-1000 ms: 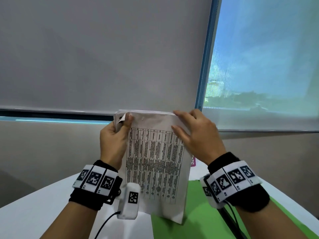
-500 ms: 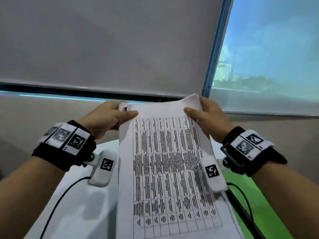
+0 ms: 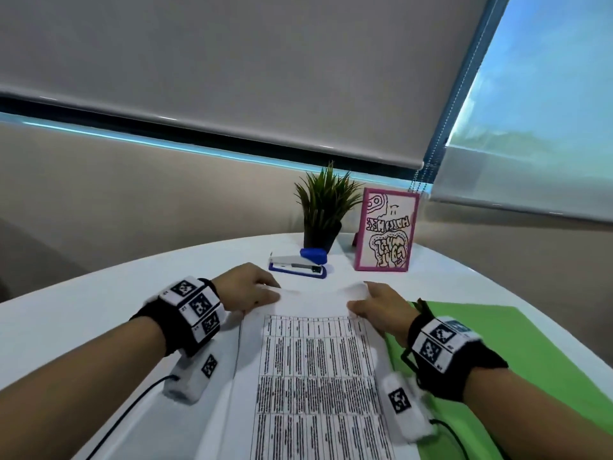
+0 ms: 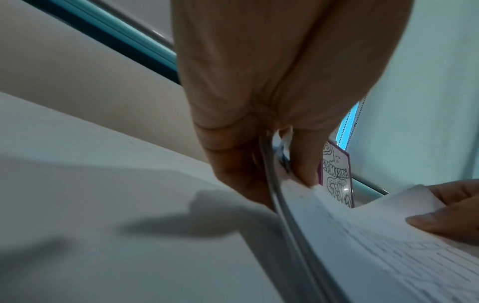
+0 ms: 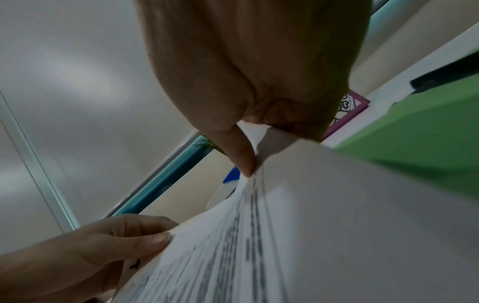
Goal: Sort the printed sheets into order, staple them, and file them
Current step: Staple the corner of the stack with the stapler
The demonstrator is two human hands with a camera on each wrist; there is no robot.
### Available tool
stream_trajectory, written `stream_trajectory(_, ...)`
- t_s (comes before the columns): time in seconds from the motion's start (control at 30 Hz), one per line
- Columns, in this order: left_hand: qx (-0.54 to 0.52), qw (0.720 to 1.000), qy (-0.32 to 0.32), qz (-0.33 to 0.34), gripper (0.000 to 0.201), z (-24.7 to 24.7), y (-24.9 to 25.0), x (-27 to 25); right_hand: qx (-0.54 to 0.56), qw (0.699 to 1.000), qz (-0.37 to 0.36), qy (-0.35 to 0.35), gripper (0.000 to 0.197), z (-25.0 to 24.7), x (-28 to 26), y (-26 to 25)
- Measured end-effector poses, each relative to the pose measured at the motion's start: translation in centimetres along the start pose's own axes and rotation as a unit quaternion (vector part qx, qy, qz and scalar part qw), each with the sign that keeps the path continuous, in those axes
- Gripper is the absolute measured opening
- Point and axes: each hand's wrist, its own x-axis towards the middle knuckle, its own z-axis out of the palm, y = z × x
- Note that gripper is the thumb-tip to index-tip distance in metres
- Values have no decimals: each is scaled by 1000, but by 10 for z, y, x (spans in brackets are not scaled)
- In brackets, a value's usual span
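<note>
A stack of printed sheets (image 3: 315, 376) with a dense table on top lies low over the white table (image 3: 83, 320), its top edge away from me. My left hand (image 3: 247, 290) pinches the stack's top left corner, thumb on top (image 4: 305, 164). My right hand (image 3: 378, 307) pinches the top right corner, thumb above and fingers below (image 5: 243, 155). A blue and white stapler (image 3: 298, 263) rests just beyond the sheets. A green folder (image 3: 497, 343) lies to the right, partly under the sheets and my right wrist.
A small potted plant (image 3: 323, 207) and a pink-framed drawing (image 3: 386, 230) stand at the table's far edge behind the stapler. Roller blinds cover the window beyond. A black cable (image 3: 126, 413) runs from the left wrist camera across the table.
The stack went from upright in front of my face to lying nearly flat on the table. Both hands came down with it, still at the top corners; the view dropped to show the stapler.
</note>
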Motion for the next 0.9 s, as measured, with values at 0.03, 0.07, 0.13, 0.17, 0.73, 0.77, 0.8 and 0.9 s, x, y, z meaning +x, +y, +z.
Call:
stream_trajectory(0.03,0,1000,2,1,17,0,0,2,-41,999,13,-19,30,-1,4,-1)
stream_trajectory(0.07,0,1000,4,2,15,1,-3,6,-135,990,15,-33,32,-4,8,-6)
stream_trajectory(0.13,0,1000,-2,-2,9,2,-5,11,-347,938,-4,9,42,-7,15,-26)
stream_trajectory(0.17,-3,1000,-3,-4,8,2,-5,12,-409,909,-54,59,46,-6,18,-39)
stream_trajectory(0.73,-91,994,15,-51,4,-5,5,8,-550,803,-225,-46,50,48,95,-99)
stream_trajectory(0.77,-91,994,16,-50,3,-6,6,7,-538,806,-242,-51,47,44,92,-98)
stream_trajectory(0.8,-91,995,18,-49,4,-7,7,5,-519,811,-267,-46,42,40,89,-100)
stream_trajectory(0.9,-103,993,23,-45,7,-12,12,0,-374,874,-309,29,33,26,75,-109)
